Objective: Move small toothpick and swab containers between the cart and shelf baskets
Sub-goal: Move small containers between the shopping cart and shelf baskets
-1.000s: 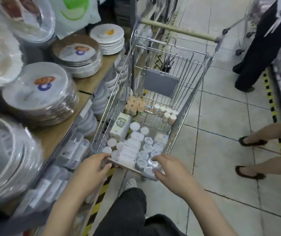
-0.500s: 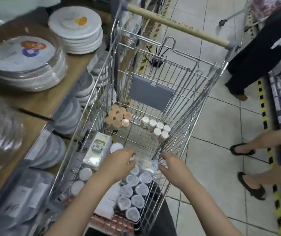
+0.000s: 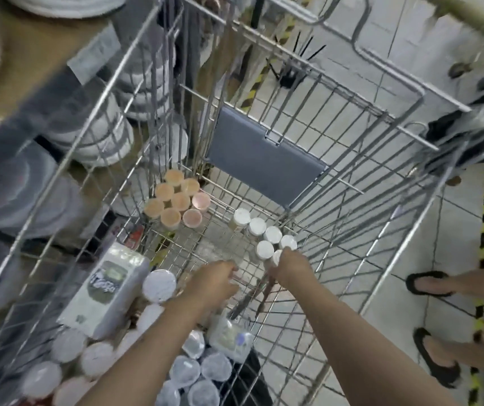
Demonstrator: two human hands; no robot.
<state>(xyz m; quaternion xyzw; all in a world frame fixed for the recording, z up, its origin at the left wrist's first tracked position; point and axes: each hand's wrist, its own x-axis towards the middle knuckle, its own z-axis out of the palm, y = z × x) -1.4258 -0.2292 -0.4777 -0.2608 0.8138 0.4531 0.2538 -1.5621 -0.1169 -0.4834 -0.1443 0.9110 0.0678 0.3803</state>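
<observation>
A shelf (image 3: 20, 63) with stacked plates (image 3: 100, 133) is seen at the far left, just beside the wire cart (image 3: 352, 177). Inside the cart, a white tissue pack (image 3: 105, 288) lies tilted against the left wall, with white-lidded round containers (image 3: 158, 285) next to and below it. A cluster of orange-lidded containers (image 3: 176, 200) stands upright on the cart floor near the far left corner, in front of a grey flap panel (image 3: 264, 165).

The left hand (image 3: 214, 279) is lowered over the cart floor, knuckles up; its fingers are blurred and whether anything is held cannot be told. Clear-lidded cups (image 3: 199, 373) are grouped below the left forearm.

A group of white-capped containers (image 3: 261, 232) stands upright toward the right wall. The right hand (image 3: 290, 268) is placed at the nearest of these, touching it; the fingers are hidden beneath the hand, so the grip cannot be told.

Two sandalled feet (image 3: 431, 317) are visible on the tiled floor (image 3: 410, 230) at the right.
</observation>
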